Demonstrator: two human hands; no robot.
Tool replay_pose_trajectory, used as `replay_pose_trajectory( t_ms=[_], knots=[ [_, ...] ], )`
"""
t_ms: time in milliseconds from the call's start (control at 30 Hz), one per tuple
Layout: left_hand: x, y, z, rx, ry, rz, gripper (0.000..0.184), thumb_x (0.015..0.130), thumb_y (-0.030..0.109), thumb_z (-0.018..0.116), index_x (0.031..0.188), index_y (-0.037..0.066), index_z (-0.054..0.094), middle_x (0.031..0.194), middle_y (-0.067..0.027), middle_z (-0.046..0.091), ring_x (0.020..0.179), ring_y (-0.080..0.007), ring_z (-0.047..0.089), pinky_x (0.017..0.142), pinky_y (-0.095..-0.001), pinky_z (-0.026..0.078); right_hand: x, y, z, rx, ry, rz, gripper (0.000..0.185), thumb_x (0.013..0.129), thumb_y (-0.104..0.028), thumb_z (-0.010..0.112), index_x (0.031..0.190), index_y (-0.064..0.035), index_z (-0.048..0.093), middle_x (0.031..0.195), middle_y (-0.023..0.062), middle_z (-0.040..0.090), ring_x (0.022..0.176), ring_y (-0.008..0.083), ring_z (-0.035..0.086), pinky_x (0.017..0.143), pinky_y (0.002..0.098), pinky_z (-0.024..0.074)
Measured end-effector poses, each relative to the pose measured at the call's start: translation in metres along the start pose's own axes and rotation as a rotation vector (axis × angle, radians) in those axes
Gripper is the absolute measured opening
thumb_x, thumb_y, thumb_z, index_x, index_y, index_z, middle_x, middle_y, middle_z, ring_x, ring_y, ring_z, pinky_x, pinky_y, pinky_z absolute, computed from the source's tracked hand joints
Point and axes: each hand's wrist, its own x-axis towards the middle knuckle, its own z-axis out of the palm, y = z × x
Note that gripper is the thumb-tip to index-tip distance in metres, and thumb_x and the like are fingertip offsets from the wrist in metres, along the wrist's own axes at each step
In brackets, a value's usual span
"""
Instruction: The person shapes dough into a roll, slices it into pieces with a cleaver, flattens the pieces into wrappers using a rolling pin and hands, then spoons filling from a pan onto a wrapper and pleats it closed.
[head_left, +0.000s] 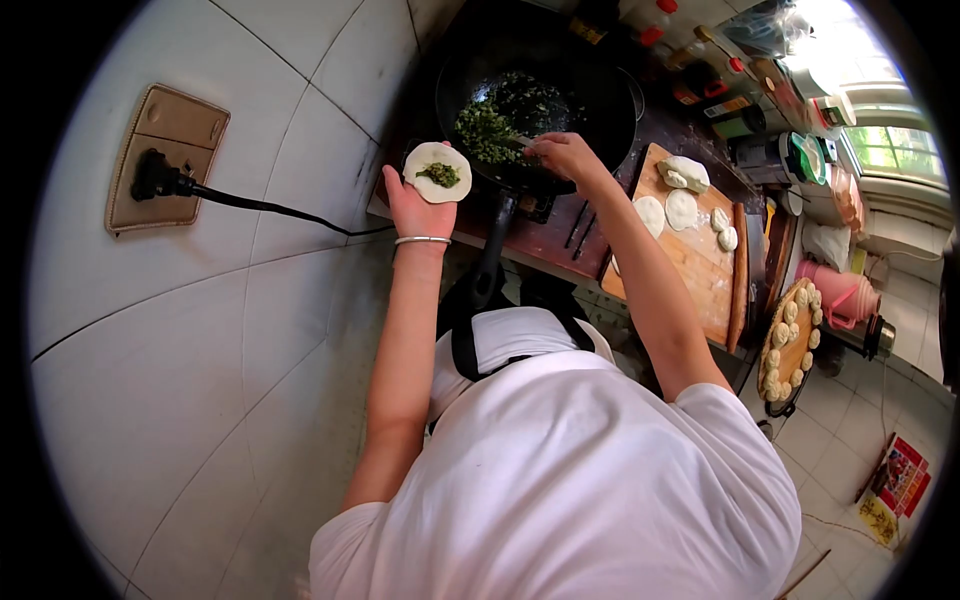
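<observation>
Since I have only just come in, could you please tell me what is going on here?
The person's left hand is palm up, bearing an open, flat dough round with chopped green filling at its middle. The right hand is over the wok, apparently holding a utensil at the green mixture inside. More dough rounds and a dough lump lie on the wooden board, and shaped pieces sit on a tray farther right.

Dough wrapper (437, 154): round, pale, unfolded on the left hand (421, 214); green filling (438, 175) near centre. Loose filling (485, 128) heaped in wok (608, 122).
</observation>
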Motion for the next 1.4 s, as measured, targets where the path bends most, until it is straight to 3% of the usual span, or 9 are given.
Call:
replay_pose_trajectory(
  t_ms=[267, 333, 467, 667, 1100, 1200, 1267, 1300, 1400],
  knots=[
    [0.024, -0.038, 0.046, -0.007, -0.029, -0.087, 0.07, 0.097, 0.057, 0.026, 0.131, 0.0, 0.046, 0.132, -0.0164, 0.05, 0.125, -0.0341, 0.043, 0.111, -0.0498, 0.026, -0.075, -0.039, 0.006, -0.374, 0.198, -0.292, 0.02, 0.084, -0.015, 0.057, 0.097, -0.0075, 0.07, 0.072, 0.0088, 0.061, 0.066, 0.0191, 0.058, 0.06, 0.0311, 0.0451],
    [0.022, -0.044, 0.061, -0.043, -0.06, -0.117, 0.07, 0.096, 0.057, 0.025, 0.131, 0.0, 0.046, 0.131, -0.017, 0.05, 0.125, -0.0349, 0.043, 0.111, -0.0511, 0.026, -0.087, -0.033, 0.017, -0.736, 0.533, -0.689, 0.028, 0.082, -0.008, 0.057, 0.109, -0.0111, 0.066, 0.077, 0.0096, 0.059, 0.071, 0.0241, 0.059, 0.062, 0.0343, 0.0479],
    [0.021, -0.051, 0.074, -0.083, -0.099, -0.122, 0.067, 0.097, 0.055, 0.022, 0.132, 0.003, 0.047, 0.131, -0.0184, 0.05, 0.126, -0.0359, 0.042, 0.11, -0.0535, 0.027, -0.095, -0.021, 0.025, -1.06, 0.62, -0.784, 0.05, 0.075, -0.002, 0.059, 0.123, -0.0146, 0.059, 0.079, 0.0056, 0.052, 0.077, 0.0235, 0.056, 0.061, 0.0349, 0.0492],
    [0.019, -0.051, 0.075, -0.091, -0.113, -0.141, 0.068, 0.098, 0.054, 0.017, 0.128, 0.004, 0.05, 0.129, -0.0182, 0.051, 0.125, -0.0363, 0.043, 0.109, -0.0544, 0.028, -0.111, -0.034, 0.022, -0.687, 0.555, -0.678, 0.039, 0.082, -0.007, 0.06, 0.12, -0.0175, 0.062, 0.075, 0.0068, 0.05, 0.07, 0.024, 0.055, 0.057, 0.0362, 0.047],
    [0.024, -0.037, 0.07, -0.076, -0.08, -0.134, 0.066, 0.097, 0.055, 0.024, 0.123, 0.001, 0.05, 0.128, -0.0185, 0.051, 0.124, -0.0385, 0.042, 0.109, -0.0562, 0.026, -0.098, -0.017, 0.032, -0.903, 0.59, -0.891, 0.036, 0.082, -0.009, 0.062, 0.117, -0.018, 0.064, 0.073, 0.0059, 0.047, 0.067, 0.024, 0.053, 0.053, 0.037, 0.044],
    [0.022, -0.034, 0.061, -0.099, -0.039, -0.138, 0.065, 0.097, 0.054, 0.025, 0.124, 0.001, 0.05, 0.129, -0.0185, 0.051, 0.125, -0.0376, 0.042, 0.109, -0.0551, 0.026, -0.093, -0.02, 0.031, -0.767, 0.545, -0.819, 0.031, 0.084, -0.009, 0.06, 0.114, -0.0154, 0.065, 0.071, 0.0078, 0.049, 0.065, 0.0252, 0.054, 0.055, 0.0358, 0.0446],
    [0.022, -0.027, 0.049, -0.098, -0.049, -0.121, 0.065, 0.098, 0.053, 0.025, 0.125, 0.001, 0.051, 0.13, -0.0186, 0.051, 0.125, -0.037, 0.042, 0.11, -0.0545, 0.026, -0.077, -0.021, 0.023, -0.318, 0.466, -0.768, 0.022, 0.087, -0.011, 0.059, 0.108, -0.011, 0.067, 0.069, 0.0106, 0.055, 0.062, 0.0272, 0.056, 0.057, 0.0348, 0.0457],
    [0.022, -0.022, 0.044, -0.096, -0.063, -0.104, 0.064, 0.098, 0.053, 0.025, 0.125, 0.0, 0.051, 0.131, -0.0186, 0.05, 0.126, -0.0363, 0.042, 0.11, -0.0539, 0.027, -0.073, -0.024, 0.014, -0.261, 0.413, -0.564, 0.018, 0.089, -0.015, 0.058, 0.102, -0.0088, 0.068, 0.069, 0.0149, 0.061, 0.062, 0.0302, 0.061, 0.058, 0.0356, 0.0466],
    [0.014, -0.006, 0.03, -0.065, -0.057, -0.063, 0.064, 0.098, 0.052, 0.026, 0.126, 0.001, 0.052, 0.132, -0.0188, 0.05, 0.128, -0.0347, 0.041, 0.11, -0.0526, 0.027, -0.027, -0.002, -0.007, -0.392, 0.492, -0.521, 0.019, 0.09, -0.021, 0.055, 0.098, -0.0099, 0.069, 0.074, 0.0164, 0.065, 0.068, 0.0341, 0.064, 0.061, 0.0395, 0.0493]
  ],
)
